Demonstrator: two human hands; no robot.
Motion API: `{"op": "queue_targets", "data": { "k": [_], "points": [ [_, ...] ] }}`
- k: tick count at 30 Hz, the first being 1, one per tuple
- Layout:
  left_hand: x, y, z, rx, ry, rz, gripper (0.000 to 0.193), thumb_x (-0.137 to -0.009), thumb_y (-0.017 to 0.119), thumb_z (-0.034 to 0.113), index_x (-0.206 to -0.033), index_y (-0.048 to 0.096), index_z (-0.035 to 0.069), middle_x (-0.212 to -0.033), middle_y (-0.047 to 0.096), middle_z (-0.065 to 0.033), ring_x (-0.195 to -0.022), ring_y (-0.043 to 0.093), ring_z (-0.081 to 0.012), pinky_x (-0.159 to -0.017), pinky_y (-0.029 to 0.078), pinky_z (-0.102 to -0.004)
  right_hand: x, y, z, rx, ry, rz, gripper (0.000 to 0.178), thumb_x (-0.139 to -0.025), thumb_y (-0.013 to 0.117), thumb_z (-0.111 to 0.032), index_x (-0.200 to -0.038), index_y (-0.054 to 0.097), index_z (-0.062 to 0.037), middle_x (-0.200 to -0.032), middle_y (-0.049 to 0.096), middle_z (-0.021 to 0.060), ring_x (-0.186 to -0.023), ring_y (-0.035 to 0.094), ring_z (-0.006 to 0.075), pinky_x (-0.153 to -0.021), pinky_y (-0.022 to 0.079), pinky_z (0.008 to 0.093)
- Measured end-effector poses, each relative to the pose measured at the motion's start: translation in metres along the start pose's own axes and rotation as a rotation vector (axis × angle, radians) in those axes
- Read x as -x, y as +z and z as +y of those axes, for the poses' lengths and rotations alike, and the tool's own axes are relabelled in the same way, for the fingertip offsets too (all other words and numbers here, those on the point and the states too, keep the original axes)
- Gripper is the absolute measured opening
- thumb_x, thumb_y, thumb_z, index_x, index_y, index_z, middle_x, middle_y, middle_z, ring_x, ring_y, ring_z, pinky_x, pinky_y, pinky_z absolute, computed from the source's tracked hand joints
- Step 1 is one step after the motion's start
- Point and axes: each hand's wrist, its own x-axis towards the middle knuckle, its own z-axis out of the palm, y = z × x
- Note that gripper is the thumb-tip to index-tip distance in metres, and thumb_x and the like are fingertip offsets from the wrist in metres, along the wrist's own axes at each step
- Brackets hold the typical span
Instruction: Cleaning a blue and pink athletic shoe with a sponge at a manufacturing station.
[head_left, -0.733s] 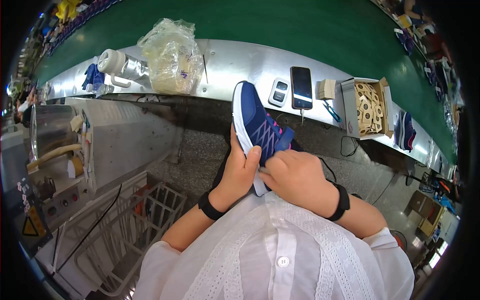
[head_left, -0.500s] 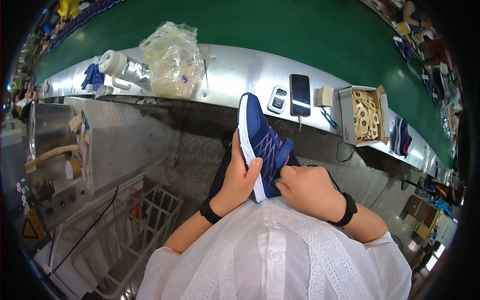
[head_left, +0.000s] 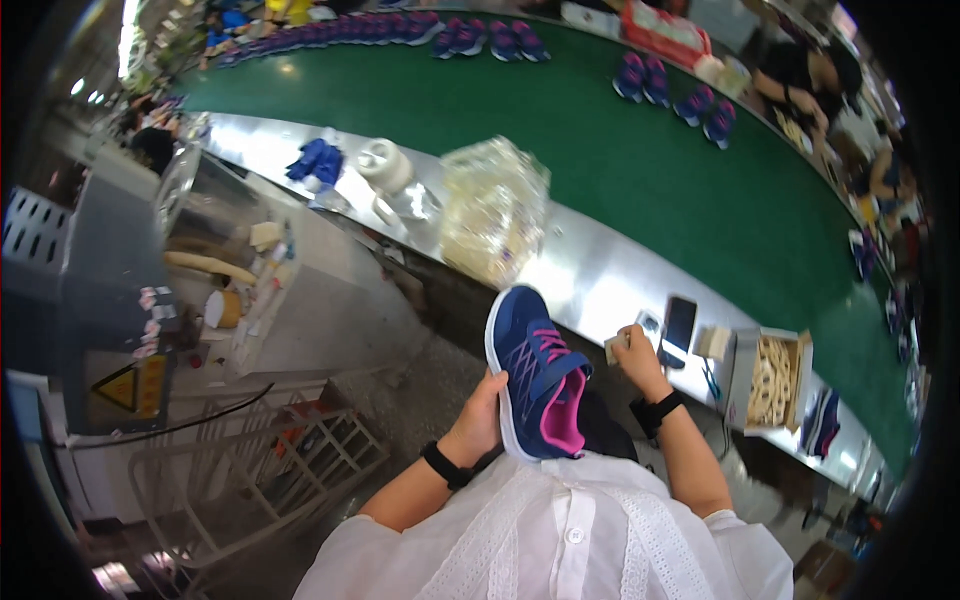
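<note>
My left hand (head_left: 484, 418) grips a blue sneaker (head_left: 534, 375) with pink laces and a pink lining by its side, toe pointing away from me, above my lap. My right hand (head_left: 634, 360) is off the shoe, reaching toward the metal shelf (head_left: 590, 275), its fingers closed on a small pale piece (head_left: 612, 347). Just beyond that hand lie a small device (head_left: 650, 325) and a black phone (head_left: 679, 322).
A green conveyor belt (head_left: 600, 150) carries several blue shoes. On the shelf sit a clear plastic bag (head_left: 492, 210), a white tape roll (head_left: 383, 165), blue cloth (head_left: 315, 160) and an open cardboard box (head_left: 770, 380) of pale pieces. A grey machine (head_left: 90, 290) and wire rack (head_left: 280, 470) stand left.
My right hand has left the shoe and reached out to the shelf by the phone. The shoe now rests in my left hand alone, its pink opening showing.
</note>
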Motion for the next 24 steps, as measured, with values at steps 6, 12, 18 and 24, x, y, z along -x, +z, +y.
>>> {"op": "queue_targets", "data": {
  "k": [6,12,18,24],
  "points": [
    [0.041,-0.032,0.045,-0.145,0.2,0.118,0.063,-0.089,0.065,0.025,-0.139,0.032,0.005,-0.13,0.05,-0.0081,-0.117,0.051,-0.0186,-0.102,0.041,-0.0333,-0.085,0.053,-0.003,-0.145,0.13,-0.015,0.035,-0.081,0.06,-0.016,-0.112,0.049,-0.0045,-0.086,0.064,0.0229,-0.077,0.065,0.0326,-0.07,0.051,0.0393],
    [0.068,-0.05,0.071,-0.136,0.212,0.289,0.064,-0.085,0.067,0.018,-0.138,0.033,0.003,-0.129,0.051,-0.0085,-0.116,0.052,-0.0195,-0.101,0.041,-0.0329,-0.142,0.07,-0.032,0.092,0.039,0.095,0.04,-0.082,0.054,-0.011,-0.122,0.048,-0.0064,-0.099,0.064,0.0263,-0.095,0.062,0.0412,-0.083,0.048,0.0436],
    [0.071,-0.063,0.074,-0.058,0.235,0.386,0.061,-0.086,0.064,0.016,-0.137,0.034,0.003,-0.127,0.051,-0.0085,-0.115,0.052,-0.0192,-0.101,0.041,-0.0329,-0.151,0.078,-0.026,0.222,0.101,0.122,0.053,-0.078,0.058,-0.01,-0.128,0.044,0.0042,-0.128,0.044,0.0283,-0.111,0.051,0.0444,-0.095,0.044,0.0445],
    [0.057,-0.06,0.081,-0.031,0.337,0.401,0.057,-0.09,0.061,0.014,-0.139,0.033,0.004,-0.13,0.05,-0.0086,-0.117,0.051,-0.0192,-0.102,0.041,-0.0338,-0.09,0.067,-0.087,0.009,-0.225,-0.134,0.039,-0.085,0.061,-0.019,-0.118,0.053,0.0005,-0.103,0.063,0.0197,-0.093,0.062,0.0349,-0.082,0.049,0.0397]
  ]
}}
